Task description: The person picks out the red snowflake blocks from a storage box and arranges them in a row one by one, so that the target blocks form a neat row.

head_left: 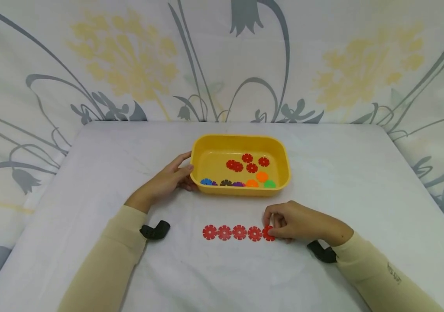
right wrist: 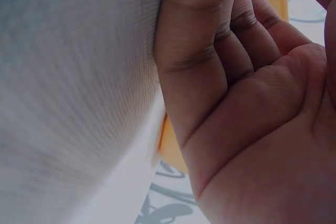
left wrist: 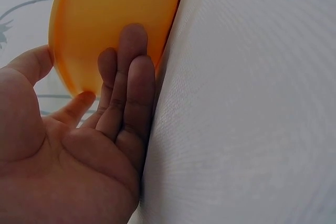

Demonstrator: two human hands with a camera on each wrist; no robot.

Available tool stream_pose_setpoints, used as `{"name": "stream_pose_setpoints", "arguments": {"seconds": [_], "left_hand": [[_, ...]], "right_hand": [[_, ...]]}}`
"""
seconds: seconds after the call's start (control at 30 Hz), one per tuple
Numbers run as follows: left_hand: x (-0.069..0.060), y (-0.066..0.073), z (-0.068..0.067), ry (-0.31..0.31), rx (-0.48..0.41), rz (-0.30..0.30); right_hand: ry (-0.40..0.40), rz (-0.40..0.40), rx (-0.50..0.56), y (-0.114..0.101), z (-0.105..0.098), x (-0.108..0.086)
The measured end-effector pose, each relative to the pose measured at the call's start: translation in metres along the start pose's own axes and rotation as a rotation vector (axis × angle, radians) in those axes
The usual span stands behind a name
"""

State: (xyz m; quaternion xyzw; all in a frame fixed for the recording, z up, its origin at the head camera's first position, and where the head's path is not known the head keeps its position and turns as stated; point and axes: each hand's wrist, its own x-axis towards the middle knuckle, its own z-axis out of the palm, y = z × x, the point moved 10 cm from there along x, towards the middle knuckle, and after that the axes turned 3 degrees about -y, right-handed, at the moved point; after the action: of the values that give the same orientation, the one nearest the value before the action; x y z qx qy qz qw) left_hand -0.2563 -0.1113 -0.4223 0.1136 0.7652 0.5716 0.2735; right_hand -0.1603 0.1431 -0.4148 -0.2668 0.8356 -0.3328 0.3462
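Observation:
My left hand [head_left: 169, 177] holds the left end of a yellow plastic tray [head_left: 241, 192], thumb at the rim and fingers against the outer wall [left wrist: 131, 3]. Several red notched snowflake discs [head_left: 224, 232] lie flat in a row on the white cloth in front of the tray. At the row's right end, my right hand [head_left: 301, 223] pinches a red disc [head_left: 267, 233] between thumb and fingers, partly covering it. In the right wrist view the curled fingers [right wrist: 194, 66] hide that disc.
Inside the tray lie more red discs [head_left: 251, 167], along with blue [head_left: 206, 181], orange [head_left: 262, 177] and green [head_left: 270, 184] ones near its front wall. A white cloth [head_left: 190, 268] covers the table. A flower-patterned curtain [head_left: 214, 60] hangs behind and at the sides.

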Motion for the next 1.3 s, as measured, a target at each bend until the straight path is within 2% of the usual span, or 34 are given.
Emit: {"name": "stream_pose_setpoints", "arguments": {"seconds": [0.3, 0.47, 0.63, 0.77, 0.9, 1.0, 1.1, 1.2, 1.3], "left_hand": [[-0.001, -0.010, 0.001, 0.002, 0.005, -0.041], [-0.004, -0.008, 0.000, 0.012, 0.008, -0.039], [-0.005, -0.004, 0.001, 0.008, 0.010, -0.034], [-0.001, -0.001, 0.005, -0.015, 0.018, -0.033], [0.002, 0.004, 0.002, 0.001, 0.039, -0.028], [0.002, 0.006, -0.001, 0.007, 0.045, -0.019], [0.001, 0.004, -0.001, 0.002, 0.028, -0.017], [0.000, 0.003, 0.000, -0.002, 0.010, -0.014], [0.001, 0.002, 0.001, -0.001, -0.007, -0.009]], "right_hand": [[0.010, 0.003, 0.015, 0.000, 0.004, 0.000], [0.021, -0.004, -0.013, -0.001, 0.002, 0.000], [0.000, -0.021, 0.010, -0.006, -0.003, -0.005], [0.015, -0.063, 0.033, -0.022, -0.022, -0.018], [0.104, -0.116, -0.047, -0.057, -0.063, -0.021], [0.191, -0.146, -0.125, -0.085, -0.096, -0.011], [0.253, -0.163, -0.177, -0.105, -0.121, 0.009], [0.264, -0.174, -0.202, -0.115, -0.134, 0.035], [0.231, -0.140, -0.151, -0.110, -0.140, 0.065]]}}
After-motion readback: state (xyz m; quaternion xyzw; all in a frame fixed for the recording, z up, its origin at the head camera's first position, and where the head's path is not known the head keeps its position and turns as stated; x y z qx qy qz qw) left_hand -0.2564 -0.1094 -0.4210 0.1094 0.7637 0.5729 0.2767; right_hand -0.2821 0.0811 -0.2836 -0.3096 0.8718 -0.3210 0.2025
